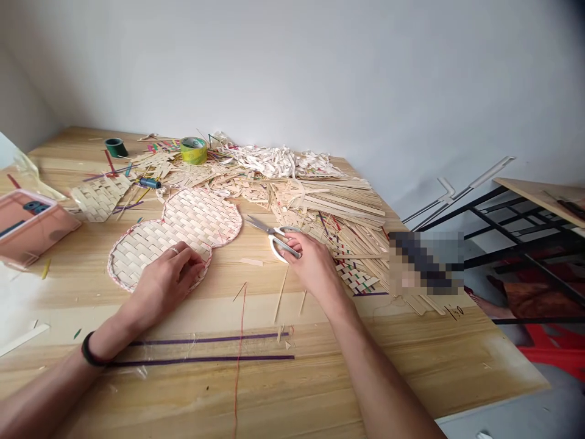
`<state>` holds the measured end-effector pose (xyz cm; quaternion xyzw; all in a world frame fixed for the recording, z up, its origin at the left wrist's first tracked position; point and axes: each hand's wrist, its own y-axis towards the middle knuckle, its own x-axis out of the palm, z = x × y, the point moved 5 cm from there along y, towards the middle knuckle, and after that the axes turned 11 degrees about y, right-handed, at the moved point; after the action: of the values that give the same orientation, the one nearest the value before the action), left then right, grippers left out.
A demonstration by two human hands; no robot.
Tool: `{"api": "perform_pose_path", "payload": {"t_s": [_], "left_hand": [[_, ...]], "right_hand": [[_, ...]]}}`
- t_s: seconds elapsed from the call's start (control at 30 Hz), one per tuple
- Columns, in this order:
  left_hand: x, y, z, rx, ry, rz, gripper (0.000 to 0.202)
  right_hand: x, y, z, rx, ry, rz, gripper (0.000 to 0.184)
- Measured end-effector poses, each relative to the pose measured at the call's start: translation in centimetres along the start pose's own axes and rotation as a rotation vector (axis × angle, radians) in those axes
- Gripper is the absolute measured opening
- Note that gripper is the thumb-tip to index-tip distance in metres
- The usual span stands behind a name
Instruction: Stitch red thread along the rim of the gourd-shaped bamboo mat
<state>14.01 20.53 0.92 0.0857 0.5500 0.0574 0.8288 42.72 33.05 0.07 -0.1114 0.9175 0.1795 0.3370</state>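
A pale woven panel (196, 214) of flat strips, shaped like two joined rounds with red thread along its rim, lies flat on the wooden table (320, 390). My left hand (171, 271) rests on the panel's near part. Its fingers are curled together at the rim, and what they pinch, if anything, is hidden. To the right of the panel, my right hand (307, 253) has its fingers on the handles of white-handled scissors (273, 235). The blades point left toward the panel and are slightly apart. A red thread (236, 366) runs down the table between my forearms.
Loose strips (338, 198) and white scraps (274, 160) pile up at the back and right. Yellow tape (194, 150) and a green roll (116, 147) stand behind. A pink box (36, 228) is at left. Two purple strips (205, 361) lie in front; a black frame (498, 225) stands right.
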Motion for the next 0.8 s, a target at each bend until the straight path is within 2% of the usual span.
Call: {"api": "perform_pose_path", "payload": {"t_s": [0.13, 0.2, 0.33, 0.47, 0.63, 0.8], "left_hand": [[-0.2, 0.0, 0.2, 0.043, 0.008, -0.031, 0.030], [-0.4, -0.1, 0.4, 0.076, -0.003, -0.059, 0.030], [-1.0, -0.2, 0.9, 0.126, -0.030, -0.081, 0.032], [-1.6, -0.3, 0.9, 0.144, 0.012, -0.101, 0.034], [-2.6, -0.3, 0.7, 0.154, 0.076, -0.088, 0.034], [-3.2, -0.1, 0.4, 0.140, -0.037, -0.121, 0.031]], "right_hand": [[-0.6, -0.2, -0.3, -0.086, -0.112, 0.100, 0.044], [-0.6, -0.1, -0.5, -0.137, -0.152, 0.111, 0.052], [0.0, 0.2, -0.2, -0.104, -0.080, -0.016, 0.042], [-0.4, 0.2, 0.0, -0.034, -0.029, 0.005, 0.034], [-1.3, -0.1, -0.6, 0.041, 0.185, 0.045, 0.036], [-0.8, -1.0, -2.8, 0.030, 0.486, -0.154, 0.038]]}}
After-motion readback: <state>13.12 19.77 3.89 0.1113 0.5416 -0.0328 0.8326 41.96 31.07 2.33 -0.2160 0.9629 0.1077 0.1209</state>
